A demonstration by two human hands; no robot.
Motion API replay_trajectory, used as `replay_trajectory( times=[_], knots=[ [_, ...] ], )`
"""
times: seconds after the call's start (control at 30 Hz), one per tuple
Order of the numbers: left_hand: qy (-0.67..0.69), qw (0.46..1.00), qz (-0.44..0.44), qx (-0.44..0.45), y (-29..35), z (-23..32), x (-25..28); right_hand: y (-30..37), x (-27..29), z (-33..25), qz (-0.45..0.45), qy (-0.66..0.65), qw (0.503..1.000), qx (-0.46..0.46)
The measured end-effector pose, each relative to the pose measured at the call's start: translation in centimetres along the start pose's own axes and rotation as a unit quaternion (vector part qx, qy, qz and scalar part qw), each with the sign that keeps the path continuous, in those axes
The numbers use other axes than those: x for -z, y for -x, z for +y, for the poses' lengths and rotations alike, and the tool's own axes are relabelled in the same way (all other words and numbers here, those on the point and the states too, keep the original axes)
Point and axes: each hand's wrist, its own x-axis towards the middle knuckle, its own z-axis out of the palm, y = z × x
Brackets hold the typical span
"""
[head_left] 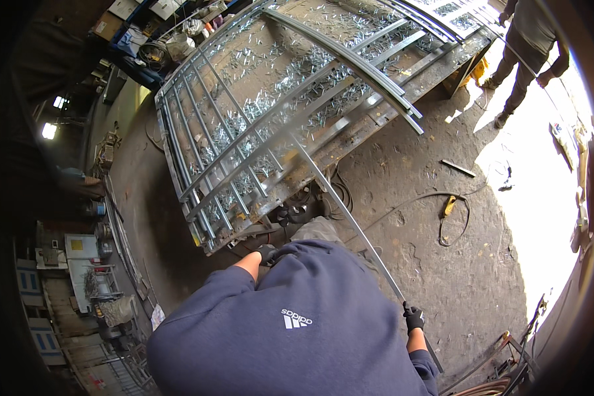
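Note:
My right hand [413, 317], in a dark glove, is closed round a long flat metal bar [360, 231]. The bar runs from beside my right hip up to the edge of the worktable [389, 115], its far end blurred over the table. My left hand [266, 253], also gloved, is held low in front of my body near the table's near edge; its fingers are mostly hidden. On the table lies a framework of metal bars [219, 135], some straight and some curved. Short bright metal pieces [257, 109] are scattered thickly among them.
Another person [531, 46] stands at the far right beside a long thin rod. On the floor lie a cable with a yellow control [449, 206] and a short dark bar [458, 167]. Coiled hose [492, 388] lies at the lower right; shelving with clutter [82, 264] stands left.

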Motion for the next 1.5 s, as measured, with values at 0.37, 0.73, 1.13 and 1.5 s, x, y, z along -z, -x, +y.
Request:
replay_trajectory(
  times=[0.37,0.73,1.13,1.5],
  knots=[
    [0.485,0.856,0.113,0.142,-5.4,2.2,6.5,0.8,-1.3,-3.3,-0.01,0.022,1.0,-0.003],
    [0.415,0.898,0.119,0.078,-5.1,3.2,9.1,1.4,-2.3,-11.4,0.004,-0.09,0.996,-0.002],
    [-0.051,0.971,0.165,-0.167,-1.9,-10.7,3.2,-1.7,-2.8,-10.3,-0.019,-0.181,0.983,0.009],
    [0.171,0.964,0.192,-0.072,-2.2,-8.1,9.4,-7.2,-12.1,-43.6,-0.086,-0.187,0.954,0.216]
  ],
)
